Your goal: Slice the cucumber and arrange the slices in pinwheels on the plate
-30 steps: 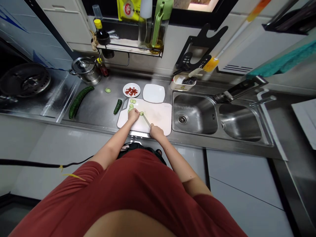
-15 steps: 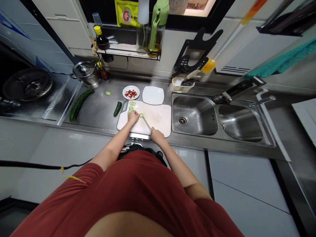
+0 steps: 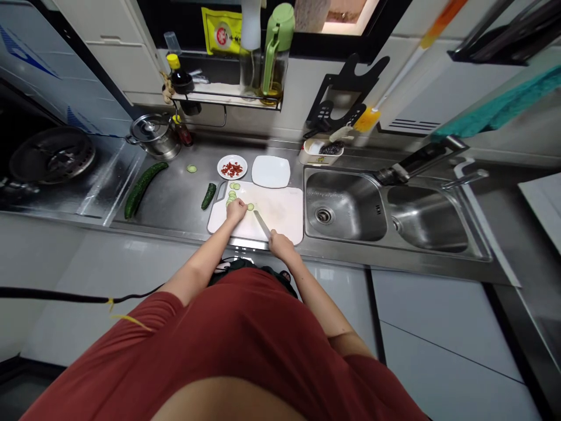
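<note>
My left hand (image 3: 236, 211) is over the white cutting board (image 3: 280, 213), its fingers closed at the edge of a pale green cucumber slice (image 3: 250, 207); what lies under the fingers is hidden. More cucumber slices (image 3: 232, 195) lie in a curved row just beyond that hand. In my right hand (image 3: 281, 244) is a knife (image 3: 262, 223), gripped by the handle. Its blade slants up and left, with the tip just short of the slice.
Left of the board are a cucumber piece (image 3: 208, 196), a whole cucumber (image 3: 144, 190) and a stray slice (image 3: 191, 169). Behind it stand a plate of chopped red pieces (image 3: 224, 159) and a white plate (image 3: 270, 171). A double sink (image 3: 346, 204) adjoins on the right. A pot (image 3: 155, 137) stands back left.
The knife tip has drawn back slightly from the slice, down and to the right with my right hand. My left hand stays nearly in place. The whole view has shifted a little.
</note>
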Available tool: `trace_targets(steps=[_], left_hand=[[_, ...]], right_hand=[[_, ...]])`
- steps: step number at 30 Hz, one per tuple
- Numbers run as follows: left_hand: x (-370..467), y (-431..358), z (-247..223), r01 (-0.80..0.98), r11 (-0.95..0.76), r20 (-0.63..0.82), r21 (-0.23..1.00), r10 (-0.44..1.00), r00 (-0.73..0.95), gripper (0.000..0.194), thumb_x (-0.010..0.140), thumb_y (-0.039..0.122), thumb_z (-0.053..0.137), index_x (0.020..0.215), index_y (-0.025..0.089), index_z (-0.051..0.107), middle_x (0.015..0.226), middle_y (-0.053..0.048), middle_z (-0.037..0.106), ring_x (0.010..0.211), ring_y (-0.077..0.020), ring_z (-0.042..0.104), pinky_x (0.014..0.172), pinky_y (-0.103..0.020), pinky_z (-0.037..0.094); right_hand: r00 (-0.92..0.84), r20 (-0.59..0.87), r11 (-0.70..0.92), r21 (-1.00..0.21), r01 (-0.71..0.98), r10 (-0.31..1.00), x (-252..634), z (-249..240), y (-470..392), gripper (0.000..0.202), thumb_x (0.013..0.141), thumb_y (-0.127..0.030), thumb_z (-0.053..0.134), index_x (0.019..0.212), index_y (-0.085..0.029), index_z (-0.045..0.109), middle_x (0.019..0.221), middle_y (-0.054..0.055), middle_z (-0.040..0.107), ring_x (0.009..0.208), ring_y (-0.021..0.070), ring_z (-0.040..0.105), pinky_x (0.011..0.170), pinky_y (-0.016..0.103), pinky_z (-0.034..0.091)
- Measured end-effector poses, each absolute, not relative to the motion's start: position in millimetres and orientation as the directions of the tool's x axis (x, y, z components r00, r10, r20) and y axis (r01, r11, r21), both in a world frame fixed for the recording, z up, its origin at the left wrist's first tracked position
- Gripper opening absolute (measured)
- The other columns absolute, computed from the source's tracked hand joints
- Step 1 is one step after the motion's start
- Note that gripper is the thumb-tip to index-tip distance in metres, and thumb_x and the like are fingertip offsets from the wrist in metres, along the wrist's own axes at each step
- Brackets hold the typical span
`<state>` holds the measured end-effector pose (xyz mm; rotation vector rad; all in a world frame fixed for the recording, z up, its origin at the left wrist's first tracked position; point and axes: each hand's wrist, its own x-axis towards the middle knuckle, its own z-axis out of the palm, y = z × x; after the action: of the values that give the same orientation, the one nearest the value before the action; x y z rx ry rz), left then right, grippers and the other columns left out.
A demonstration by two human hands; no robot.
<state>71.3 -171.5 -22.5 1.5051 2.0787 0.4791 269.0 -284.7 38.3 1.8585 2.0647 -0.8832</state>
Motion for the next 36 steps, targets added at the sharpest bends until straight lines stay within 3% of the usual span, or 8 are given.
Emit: trace_targets(steps=[6,9,12,19,25,29,32,36], left_hand=[[77,-183,-14,0.765,0.286,-0.177,0.576,0.958,-0.225,0.025,0.083,0.036,0.057,0.101,0.019,0.063,0.087,-0.007,0.069,0.088,-0.0239,0.063,0.080,-0.032,0.043],[81,-190,-11,0.790,0.230,-0.161,0.568,0.973,-0.167,0.042,0.084,0.040,0.058,0.121,0.019,0.058,0.086,-0.006,0.069,0.091,-0.0249,0.063,0.085,-0.032,0.043],[84,-195,-9,0.839,0.138,-0.127,0.526,0.988,-0.083,0.048,0.084,0.041,0.057,0.128,0.020,0.057,0.094,-0.008,0.069,0.097,-0.0250,0.062,0.088,-0.032,0.043],[87,-195,-6,0.888,0.111,-0.150,0.445,0.988,-0.049,0.039,0.086,0.033,0.054,0.123,0.022,0.058,0.105,-0.010,0.066,0.102,-0.0243,0.060,0.087,-0.032,0.043],[87,-188,-2,0.876,0.155,-0.181,0.457,0.980,-0.079,0.030,0.081,0.024,0.058,0.111,0.022,0.059,0.106,-0.010,0.063,0.097,-0.0233,0.059,0.081,-0.032,0.043],[87,-184,-3,0.838,0.195,-0.169,0.510,0.978,-0.124,0.023,0.076,0.022,0.063,0.099,0.021,0.060,0.107,-0.009,0.061,0.095,-0.0213,0.058,0.079,-0.030,0.043],[85,-186,-5,0.775,0.192,-0.154,0.603,0.980,-0.123,0.011,0.079,0.024,0.061,0.089,0.020,0.060,0.092,-0.005,0.063,0.086,-0.0182,0.059,0.076,-0.029,0.043],[79,-194,-6,0.665,0.272,-0.201,0.695,0.962,-0.183,0.010,0.078,0.028,0.064,0.083,0.020,0.061,0.079,-0.001,0.065,0.074,-0.0148,0.058,0.070,-0.026,0.043]], right_hand=[[-0.011,-0.387,-0.116,-0.303,0.946,0.922,285,36,-286,0.036,0.098,-0.033,0.033,0.129,-0.017,0.041,0.101,0.013,0.068,0.094,0.0266,0.064,0.077,0.032,0.043],[0.073,-0.354,-0.189,-0.303,0.934,0.932,295,36,-279,0.040,0.098,-0.034,0.034,0.133,-0.015,0.039,0.102,0.014,0.068,0.095,0.0266,0.064,0.079,0.032,0.042],[0.122,-0.346,-0.237,-0.310,0.921,0.930,303,35,-270,0.040,0.097,-0.034,0.035,0.131,-0.014,0.041,0.104,0.016,0.067,0.096,0.0267,0.063,0.080,0.032,0.042],[0.113,-0.328,-0.241,-0.381,0.893,0.938,308,28,-262,0.041,0.094,-0.032,0.039,0.131,-0.016,0.045,0.106,0.013,0.068,0.097,0.0251,0.063,0.080,0.030,0.043],[0.091,-0.313,-0.227,-0.433,0.872,0.945,308,25,-265,0.043,0.094,-0.032,0.038,0.134,-0.018,0.043,0.109,0.012,0.068,0.097,0.0250,0.063,0.082,0.032,0.044],[0.070,-0.290,-0.204,-0.461,0.864,0.954,309,25,-267,0.046,0.094,-0.033,0.039,0.137,-0.019,0.040,0.112,0.012,0.067,0.099,0.0258,0.063,0.084,0.032,0.045],[0.052,-0.290,-0.192,-0.478,0.857,0.956,311,23,-268,0.049,0.094,-0.033,0.038,0.141,-0.018,0.037,0.115,0.012,0.066,0.100,0.0266,0.063,0.085,0.034,0.045],[0.031,-0.304,-0.184,-0.488,0.853,0.952,312,22,-270,0.056,0.095,-0.034,0.038,0.147,-0.017,0.028,0.121,0.013,0.064,0.104,0.0270,0.062,0.088,0.035,0.045]])
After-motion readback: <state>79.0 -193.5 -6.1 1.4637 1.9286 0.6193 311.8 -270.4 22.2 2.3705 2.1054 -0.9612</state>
